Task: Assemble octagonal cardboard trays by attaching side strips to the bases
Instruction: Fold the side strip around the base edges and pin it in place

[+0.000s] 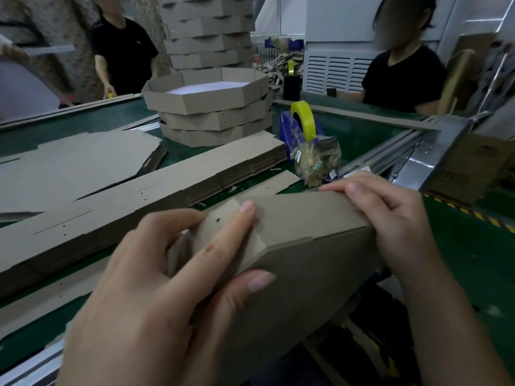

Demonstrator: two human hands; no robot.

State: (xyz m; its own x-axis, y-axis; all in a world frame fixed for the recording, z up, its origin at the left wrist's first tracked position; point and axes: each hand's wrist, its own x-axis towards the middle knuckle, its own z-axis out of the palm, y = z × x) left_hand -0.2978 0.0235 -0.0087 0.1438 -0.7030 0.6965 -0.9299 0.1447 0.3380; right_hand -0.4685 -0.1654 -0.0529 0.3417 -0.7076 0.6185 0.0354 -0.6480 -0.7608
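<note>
- My left hand (pixel 172 274) grips the tray (pixel 306 268) at its left corner. The thumb lies on the base (pixel 292 302), the forefinger presses a flap of the strip (pixel 295 215) down flat, and the other fingers curl round the edge.
- My right hand (pixel 390 218) pinches the right end of the same strip, fingers curled over its top edge. The thumb is hidden behind the card.
- The tray stands tipped on edge between my hands at the near edge of the table (pixel 459 260). I cannot tell whether it rests there, and its inside is hidden.
- As I judge it, the step in hand is wrapping the strip round the base and seating it at a corner. I see no tape on the flap under my forefinger, so the join looks unfastened.
- The next move calls for keeping that flap pinned with the left hand while the right lets go and reaches for the tape (pixel 303 121). The tape sits beyond my right fingertips, past a bag of scraps (pixel 317 160).
- Just beyond my left hand lies a pile of flat strips (pixel 167 190), with flat bases (pixel 69 168) further left.
- Straight ahead, past the strips, stands a stack of finished trays (pixel 211 112).
- Two people stand or sit at the table's far side.
</note>
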